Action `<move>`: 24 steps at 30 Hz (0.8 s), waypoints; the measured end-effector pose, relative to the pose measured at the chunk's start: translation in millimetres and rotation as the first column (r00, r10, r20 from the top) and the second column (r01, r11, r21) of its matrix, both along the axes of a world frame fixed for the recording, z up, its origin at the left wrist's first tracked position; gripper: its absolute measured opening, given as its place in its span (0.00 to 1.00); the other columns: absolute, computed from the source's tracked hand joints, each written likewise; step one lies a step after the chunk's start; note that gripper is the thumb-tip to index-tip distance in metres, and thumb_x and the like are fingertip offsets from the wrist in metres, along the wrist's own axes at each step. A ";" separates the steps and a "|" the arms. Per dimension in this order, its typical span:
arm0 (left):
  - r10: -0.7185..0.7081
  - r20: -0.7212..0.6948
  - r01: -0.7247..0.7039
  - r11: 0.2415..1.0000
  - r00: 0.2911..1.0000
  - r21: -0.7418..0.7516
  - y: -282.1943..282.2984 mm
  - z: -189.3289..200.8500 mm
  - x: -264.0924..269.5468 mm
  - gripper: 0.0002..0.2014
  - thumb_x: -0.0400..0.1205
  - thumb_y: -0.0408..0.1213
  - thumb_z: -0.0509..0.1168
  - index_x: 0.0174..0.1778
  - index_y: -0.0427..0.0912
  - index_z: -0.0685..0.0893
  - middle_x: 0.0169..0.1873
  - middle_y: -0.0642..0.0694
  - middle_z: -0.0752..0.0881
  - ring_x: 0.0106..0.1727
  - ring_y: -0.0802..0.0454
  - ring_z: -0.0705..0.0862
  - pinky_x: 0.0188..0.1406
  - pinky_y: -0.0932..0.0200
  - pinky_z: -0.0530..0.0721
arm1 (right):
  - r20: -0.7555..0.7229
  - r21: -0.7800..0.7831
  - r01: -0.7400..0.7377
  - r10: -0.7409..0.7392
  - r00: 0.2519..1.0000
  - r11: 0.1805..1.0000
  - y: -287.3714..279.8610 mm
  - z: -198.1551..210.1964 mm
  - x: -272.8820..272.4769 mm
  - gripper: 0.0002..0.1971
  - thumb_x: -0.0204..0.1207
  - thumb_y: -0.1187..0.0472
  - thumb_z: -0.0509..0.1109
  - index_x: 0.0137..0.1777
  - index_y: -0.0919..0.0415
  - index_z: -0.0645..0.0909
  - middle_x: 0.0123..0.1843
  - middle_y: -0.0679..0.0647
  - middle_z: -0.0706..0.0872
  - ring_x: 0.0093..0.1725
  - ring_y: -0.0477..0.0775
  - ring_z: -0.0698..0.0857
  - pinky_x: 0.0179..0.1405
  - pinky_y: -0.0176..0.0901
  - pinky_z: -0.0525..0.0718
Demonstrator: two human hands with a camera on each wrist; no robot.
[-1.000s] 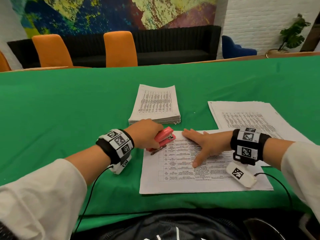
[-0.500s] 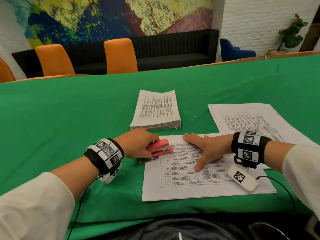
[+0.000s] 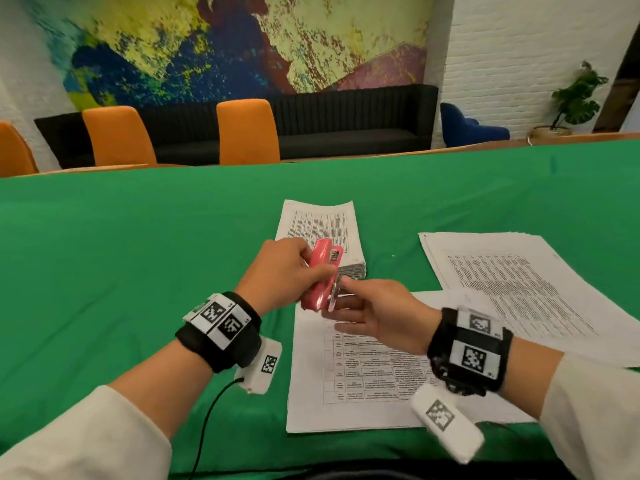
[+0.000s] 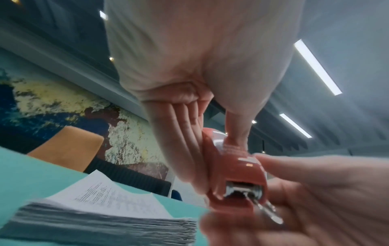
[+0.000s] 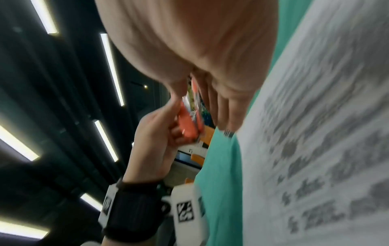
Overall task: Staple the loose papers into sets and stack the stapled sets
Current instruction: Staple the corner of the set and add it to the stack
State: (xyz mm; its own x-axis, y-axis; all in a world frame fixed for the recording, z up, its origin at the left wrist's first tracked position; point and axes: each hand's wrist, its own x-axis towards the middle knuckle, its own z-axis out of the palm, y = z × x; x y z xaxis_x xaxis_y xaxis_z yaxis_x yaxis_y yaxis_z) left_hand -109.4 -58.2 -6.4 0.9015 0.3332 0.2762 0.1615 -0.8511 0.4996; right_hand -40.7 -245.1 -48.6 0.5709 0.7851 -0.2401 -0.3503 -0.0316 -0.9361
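A person's left hand (image 3: 282,271) is raised above a counter draped in smooth green cloth (image 3: 138,258), its fingers (image 4: 185,149) curled tightly around a small glossy pink plastic stapler (image 3: 320,275) with a metal base. The stapler is held off the surface, tilted, its open end pointing away. The right hand (image 3: 377,315) reaches in beside it, fingers loosely extended, fingertips touching the stapler's metal underside; whether they grip it cannot be told. Directly under the hands lies a flat set of white printed sheets (image 3: 363,379) bearing a table grid. Beyond sits a thick, square-edged stack of printed paper (image 3: 318,223). To the right lies a looser spread of printed pages (image 3: 519,282).
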 end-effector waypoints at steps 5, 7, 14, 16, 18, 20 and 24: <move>0.058 0.079 -0.041 0.978 0.995 -0.203 -19.5 -2.1 -4.2 0.28 0.72 0.57 0.83 0.40 0.35 0.80 0.28 0.43 0.89 0.24 0.47 0.89 0.26 0.41 0.90 | 0.004 0.099 0.196 -0.197 0.980 0.976 14.8 -3.6 -17.7 0.15 0.92 0.59 0.61 0.64 0.68 0.86 0.56 0.66 0.94 0.56 0.61 0.94 0.54 0.60 0.94; 0.090 0.086 -0.066 0.966 0.992 -0.251 -21.9 -2.9 -5.3 0.28 0.72 0.56 0.84 0.41 0.35 0.79 0.29 0.42 0.89 0.23 0.46 0.90 0.25 0.40 0.90 | 0.058 0.077 0.191 -0.196 0.979 0.978 16.3 -6.4 -17.4 0.16 0.93 0.60 0.61 0.63 0.69 0.87 0.55 0.65 0.94 0.56 0.60 0.95 0.52 0.58 0.95; 0.203 0.045 -0.185 0.949 0.978 -0.254 7.4 15.7 -10.7 0.27 0.74 0.57 0.82 0.44 0.37 0.81 0.34 0.43 0.92 0.27 0.48 0.92 0.28 0.43 0.93 | 0.153 -0.066 0.067 -0.057 0.987 0.996 -0.1 -19.6 -24.3 0.11 0.89 0.65 0.68 0.58 0.73 0.88 0.51 0.68 0.94 0.53 0.62 0.95 0.42 0.50 0.96; 0.194 -0.096 -0.207 0.966 0.976 -0.154 24.6 21.7 -18.4 0.23 0.76 0.55 0.81 0.45 0.38 0.82 0.36 0.43 0.91 0.27 0.49 0.92 0.28 0.46 0.93 | 0.178 -0.089 0.019 -0.002 0.984 0.996 -17.4 -15.3 -20.0 0.10 0.87 0.66 0.71 0.59 0.72 0.89 0.52 0.68 0.94 0.54 0.63 0.95 0.45 0.50 0.95; 0.207 -0.256 -0.222 0.975 0.944 -0.029 40.8 17.9 -28.6 0.20 0.76 0.54 0.81 0.45 0.41 0.84 0.37 0.43 0.91 0.28 0.48 0.92 0.27 0.50 0.93 | 0.205 -0.102 0.021 0.000 0.979 0.995 -39.8 -7.1 -12.0 0.09 0.85 0.67 0.72 0.60 0.72 0.89 0.53 0.68 0.94 0.54 0.63 0.95 0.45 0.48 0.95; 0.233 -0.382 -0.225 0.972 0.894 0.067 53.6 6.4 -38.4 0.18 0.77 0.54 0.80 0.45 0.42 0.86 0.35 0.43 0.92 0.27 0.48 0.92 0.25 0.54 0.91 | 0.232 -0.117 0.047 -0.019 0.973 0.992 -65.3 1.8 -3.5 0.10 0.85 0.68 0.71 0.61 0.71 0.89 0.54 0.67 0.94 0.55 0.63 0.95 0.45 0.47 0.95; 0.248 -0.549 -0.212 0.969 0.798 0.130 69.3 -19.8 -46.8 0.19 0.79 0.54 0.79 0.47 0.40 0.89 0.33 0.42 0.92 0.28 0.45 0.93 0.27 0.52 0.92 | 0.271 -0.131 0.135 -0.096 0.958 0.982 -126.3 11.4 10.0 0.12 0.84 0.67 0.71 0.65 0.64 0.89 0.58 0.65 0.94 0.58 0.64 0.94 0.50 0.54 0.95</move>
